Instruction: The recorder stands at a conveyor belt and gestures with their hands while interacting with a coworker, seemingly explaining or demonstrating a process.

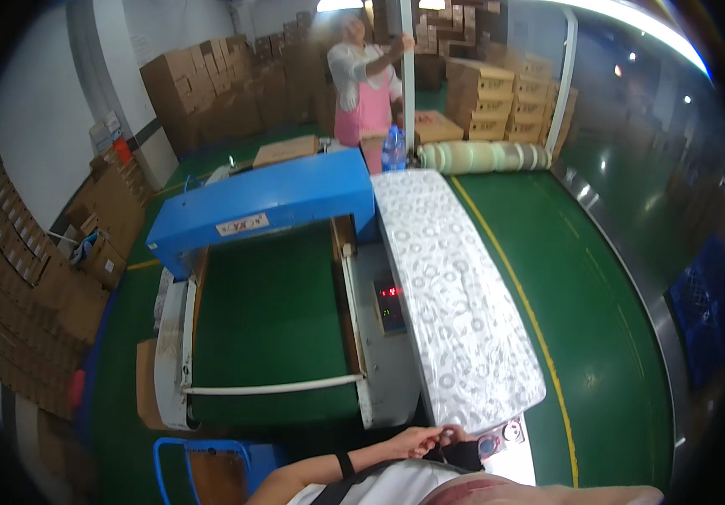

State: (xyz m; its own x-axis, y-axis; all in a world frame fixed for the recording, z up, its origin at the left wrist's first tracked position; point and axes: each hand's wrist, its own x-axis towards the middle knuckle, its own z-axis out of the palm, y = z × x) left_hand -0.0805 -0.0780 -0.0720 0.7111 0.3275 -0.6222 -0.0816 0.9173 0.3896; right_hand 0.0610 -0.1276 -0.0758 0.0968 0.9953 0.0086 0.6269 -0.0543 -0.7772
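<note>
My left hand (418,441) reaches in from the lower edge, a dark band round its forearm. Its fingers are pinched together in front of the near end of a long, silver-patterned padded surface (463,311). Close against its fingertips is my right hand (458,434), fingers curled in and partly hidden. Whatever the two hands hold between them is too small to make out. Just right of them, small round reddish and dark items (497,442) lie on a white surface (514,467). Something dark sits right below my right hand.
Left of the padded surface stands a machine with a blue hood (270,202), a green belt (270,311) and a lit control panel (390,305). A blue-framed chair (202,446) is near left. Beyond are a water bottle (393,150), a striped roll (484,157), a person in a pink apron (362,109) and stacked cartons (488,97).
</note>
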